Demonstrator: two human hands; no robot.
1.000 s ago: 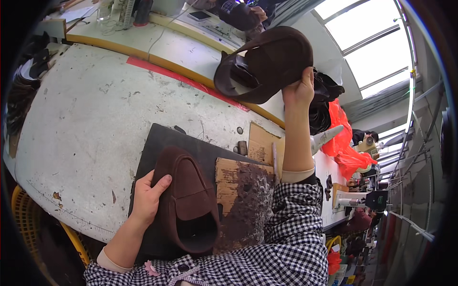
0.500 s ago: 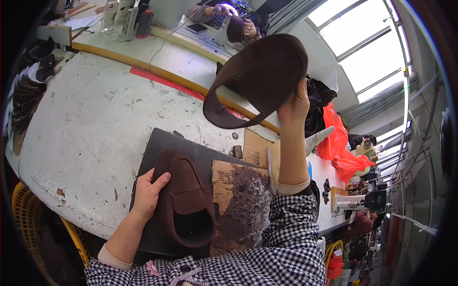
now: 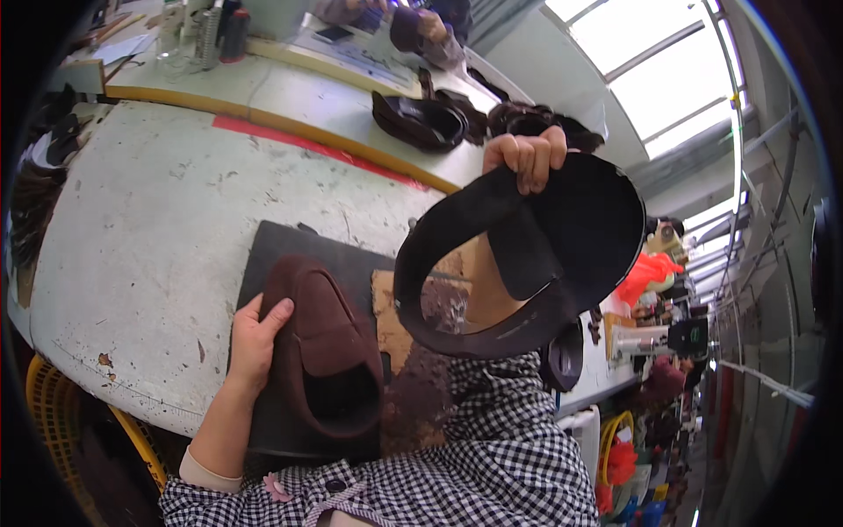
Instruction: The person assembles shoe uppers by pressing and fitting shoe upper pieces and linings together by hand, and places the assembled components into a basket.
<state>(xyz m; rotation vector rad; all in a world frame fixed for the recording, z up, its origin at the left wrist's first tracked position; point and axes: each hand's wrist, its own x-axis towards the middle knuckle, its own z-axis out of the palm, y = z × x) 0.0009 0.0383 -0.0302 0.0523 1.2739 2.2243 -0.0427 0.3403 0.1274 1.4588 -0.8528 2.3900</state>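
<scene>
A dark brown loafer upper (image 3: 312,307) rests on a black board (image 3: 263,250), its toe pointing away from me. My left hand (image 3: 255,342) grips its left side, with the thumb on top and the fingers partly hidden. Up at the right, my right hand (image 3: 531,158) clasps a second shoe upper (image 3: 606,237) by its upper rim, fingers curled over the edge. Its black lining faces me, and the worn wooden board (image 3: 413,395) shows through its opening. That raised upper covers most of my right forearm.
Beyond the scuffed white table (image 3: 149,263) runs a bench (image 3: 290,97) bearing dark shoe uppers (image 3: 421,119), bottles and a spiral-bound item. A co-worker's hand (image 3: 432,28) holds a dark piece there. A yellow basket (image 3: 53,413) stands at the lower left; stacked pieces (image 3: 39,176) lie far left.
My right hand has turned the raised upper from its brown outside to its black lining and brought it lower and nearer. My left hand keeps its hold.
</scene>
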